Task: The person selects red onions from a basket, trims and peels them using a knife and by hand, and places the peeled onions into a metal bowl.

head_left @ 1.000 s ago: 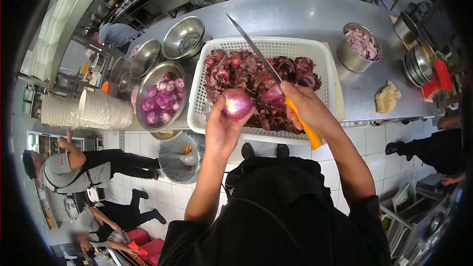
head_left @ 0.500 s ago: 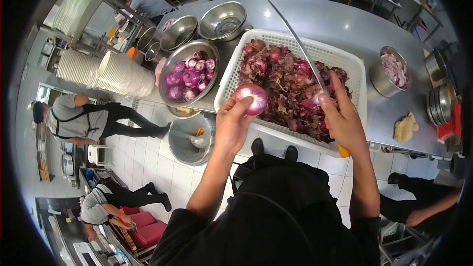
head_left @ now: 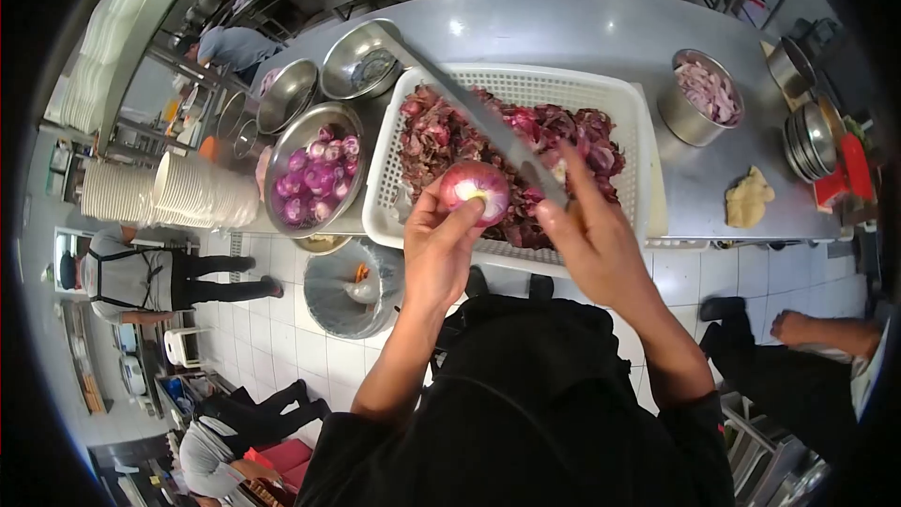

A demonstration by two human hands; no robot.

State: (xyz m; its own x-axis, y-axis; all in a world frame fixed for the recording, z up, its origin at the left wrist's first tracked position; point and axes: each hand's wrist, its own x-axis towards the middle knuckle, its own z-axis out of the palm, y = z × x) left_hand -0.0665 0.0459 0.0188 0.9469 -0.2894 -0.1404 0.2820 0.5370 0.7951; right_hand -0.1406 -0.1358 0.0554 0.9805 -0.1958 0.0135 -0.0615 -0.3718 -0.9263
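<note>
In my left hand [head_left: 441, 249] is a red onion [head_left: 475, 190], its pale cut end facing me and my thumb pressed on it. My right hand [head_left: 591, 244] is closed around a long knife [head_left: 479, 117], whose handle is hidden in the grip. The blade slants up and to the left, just beyond the onion and apart from it. Beneath both hands lies a white perforated basket [head_left: 624, 117] filled with dry onion skins [head_left: 446, 141] and some onions. Left of the basket, a steel bowl [head_left: 278, 151] holds several peeled purple onions [head_left: 314, 176].
Two steel bowls [head_left: 371, 52] stand behind the onion bowl. A pot [head_left: 690, 127] of cut onion and a crumpled cloth [head_left: 748, 199] are on the steel counter [head_left: 563, 19] at right. A lined bin [head_left: 328, 296] stands below left. Co-workers [head_left: 136, 272] are around, one close at right.
My right hand has moved left and the knife now reaches across nearer the onion. My left hand still holds the onion. The whole view has shifted slightly.
</note>
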